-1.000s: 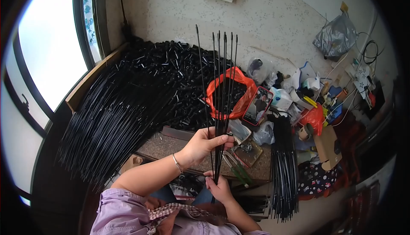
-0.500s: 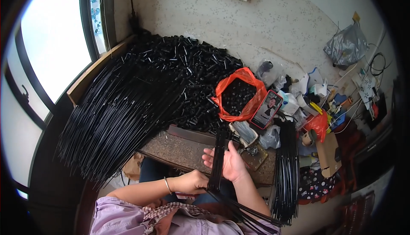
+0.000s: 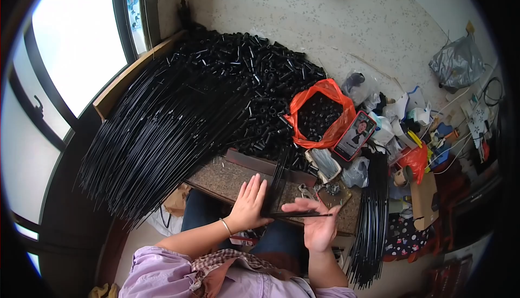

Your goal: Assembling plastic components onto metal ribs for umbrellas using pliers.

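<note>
Left hand [image 3: 249, 206], flat and open, meets black rods [image 3: 277, 181], apparently steadying them; right hand's [image 3: 318, 236] hold cannot be determined.

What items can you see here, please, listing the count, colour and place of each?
table: one, speckled brown, centre
rod pile: many rods, black, left
short tubes: many, black, heaped centre back
open bag: one, orange-red, right of the tubes
phone: one, red-edged, beside the bag
rod bundle: one, black, table's right end
box: one, brown, lower right
hanging bag: one, grey, upper right
mixed clutter: many, various colours, right
window: one, bright, left
front rods: several, black, centre front
left hand: one, bare, left of the front rods
right hand: one, bare, at their right
</note>
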{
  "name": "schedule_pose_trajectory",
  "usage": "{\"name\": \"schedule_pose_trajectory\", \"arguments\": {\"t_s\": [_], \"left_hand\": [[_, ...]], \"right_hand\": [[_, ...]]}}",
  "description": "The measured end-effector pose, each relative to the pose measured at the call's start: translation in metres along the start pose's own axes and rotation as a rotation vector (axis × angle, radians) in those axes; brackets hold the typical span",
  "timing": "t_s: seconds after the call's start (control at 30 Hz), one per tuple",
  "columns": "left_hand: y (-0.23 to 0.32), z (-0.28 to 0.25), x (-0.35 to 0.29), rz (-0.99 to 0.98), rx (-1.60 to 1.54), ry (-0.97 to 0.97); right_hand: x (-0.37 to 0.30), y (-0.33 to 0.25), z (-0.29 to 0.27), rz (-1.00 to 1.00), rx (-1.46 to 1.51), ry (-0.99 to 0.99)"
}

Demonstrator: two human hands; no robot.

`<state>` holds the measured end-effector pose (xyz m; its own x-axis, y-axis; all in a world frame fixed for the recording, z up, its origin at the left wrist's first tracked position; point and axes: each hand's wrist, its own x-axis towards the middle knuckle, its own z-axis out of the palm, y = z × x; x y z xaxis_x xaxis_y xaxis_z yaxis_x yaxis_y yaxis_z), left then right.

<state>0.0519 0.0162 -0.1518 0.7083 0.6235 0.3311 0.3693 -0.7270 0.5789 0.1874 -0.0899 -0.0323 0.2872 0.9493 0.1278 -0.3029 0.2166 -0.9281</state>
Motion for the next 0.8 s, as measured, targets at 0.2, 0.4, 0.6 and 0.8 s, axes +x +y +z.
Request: {"name": "schedule_pose_trajectory", "arguments": {"t_s": [0.2,0.4,0.6,0.8], "left_hand": [[-0.006,-0.021,0.032,0.74,0.179,-0.429],[-0.027,0.002,0.037,1.015,0.039,-0.426],[-0.03,-0.005,0.042,0.769,-0.244,-0.431],[-0.028,-0.006,0.043,0.609,-0.469,-0.39]], "right_hand": [[0.048,0.064,-0.041,0.067,-0.093,0.461],[0.096,0.099,-0.052,0.687,0.318,0.05],[0.074,0.054,-0.024,0.069,-0.212,-0.077],[0.024,0.032,-0.017,-0.037,-0.582,-0.483]]}}
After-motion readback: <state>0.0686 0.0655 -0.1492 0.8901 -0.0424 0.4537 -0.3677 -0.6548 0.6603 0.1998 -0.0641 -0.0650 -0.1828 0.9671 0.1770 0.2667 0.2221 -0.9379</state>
